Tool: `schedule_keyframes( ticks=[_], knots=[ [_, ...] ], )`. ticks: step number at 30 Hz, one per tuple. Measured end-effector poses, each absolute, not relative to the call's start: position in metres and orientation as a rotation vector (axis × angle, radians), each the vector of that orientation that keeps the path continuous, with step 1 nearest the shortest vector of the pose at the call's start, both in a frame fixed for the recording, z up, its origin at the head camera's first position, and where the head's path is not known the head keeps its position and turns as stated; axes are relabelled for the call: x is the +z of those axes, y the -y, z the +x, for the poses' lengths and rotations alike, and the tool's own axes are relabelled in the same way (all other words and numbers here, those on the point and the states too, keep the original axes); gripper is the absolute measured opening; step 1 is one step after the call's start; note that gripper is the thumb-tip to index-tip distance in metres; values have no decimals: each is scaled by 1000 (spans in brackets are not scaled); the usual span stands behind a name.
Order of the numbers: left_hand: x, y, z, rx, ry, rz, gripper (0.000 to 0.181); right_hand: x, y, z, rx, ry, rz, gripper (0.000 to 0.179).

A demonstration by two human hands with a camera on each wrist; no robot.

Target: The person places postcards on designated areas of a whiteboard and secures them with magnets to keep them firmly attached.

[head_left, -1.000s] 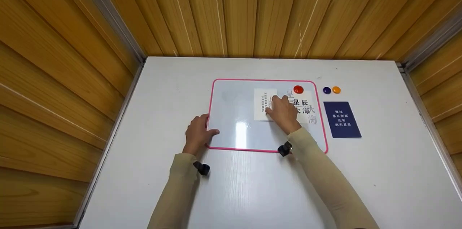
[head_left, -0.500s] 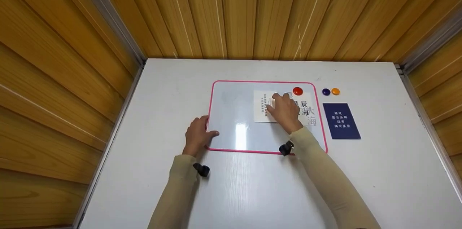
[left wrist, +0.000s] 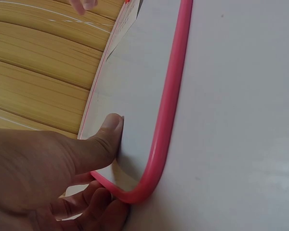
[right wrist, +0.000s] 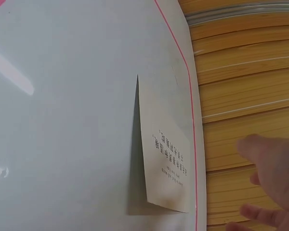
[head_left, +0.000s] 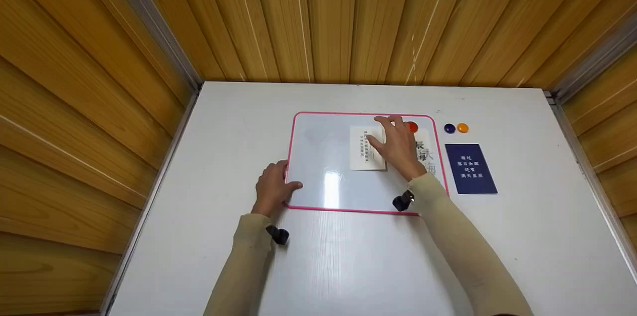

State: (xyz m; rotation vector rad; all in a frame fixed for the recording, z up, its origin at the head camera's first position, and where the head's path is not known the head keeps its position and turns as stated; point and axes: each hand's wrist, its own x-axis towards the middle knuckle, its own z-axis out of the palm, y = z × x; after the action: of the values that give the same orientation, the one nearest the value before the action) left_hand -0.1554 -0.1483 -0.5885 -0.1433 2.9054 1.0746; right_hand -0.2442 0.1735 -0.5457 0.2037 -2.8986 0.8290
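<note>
My left hand (head_left: 272,184) grips the left edge of a whiteboard (head_left: 316,157) with a pink frame. In the left wrist view its thumb lies on the board's face, with the other fingers at and under the rim. Above the board's right part is my right hand (head_left: 399,147), fingers spread and holding nothing. Left of it lies a white printed card (head_left: 367,149), whose near side stands slightly off the board in the right wrist view. A second card (head_left: 422,149) with large black characters is partly hidden by the right hand. Beside the fingers shows a red round magnet (head_left: 413,127), partly covered.
Right of the board, a dark blue round magnet (head_left: 450,129) and an orange one (head_left: 463,128) lie on the white table (head_left: 318,261). Nearer is a dark blue card (head_left: 471,168) with white characters. Wood-look panels (head_left: 328,17) wall in the back and sides.
My right hand has lifted and shifted slightly right and away from me, off the white card and toward the red magnet. Its fingers have spread. The left hand keeps its hold on the whiteboard.
</note>
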Motion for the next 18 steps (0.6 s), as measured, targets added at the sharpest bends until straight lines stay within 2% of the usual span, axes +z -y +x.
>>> schedule_keyframes(
  ticks=[7,18],
  knots=[
    [-590,149,-156,1076,-2901,-130,72,-545,-181,-249,1044,2864,313,70],
    [-589,149,-155,1083,-2892,-136,73,-552,-196,-257,897,2859,449,91]
  ],
)
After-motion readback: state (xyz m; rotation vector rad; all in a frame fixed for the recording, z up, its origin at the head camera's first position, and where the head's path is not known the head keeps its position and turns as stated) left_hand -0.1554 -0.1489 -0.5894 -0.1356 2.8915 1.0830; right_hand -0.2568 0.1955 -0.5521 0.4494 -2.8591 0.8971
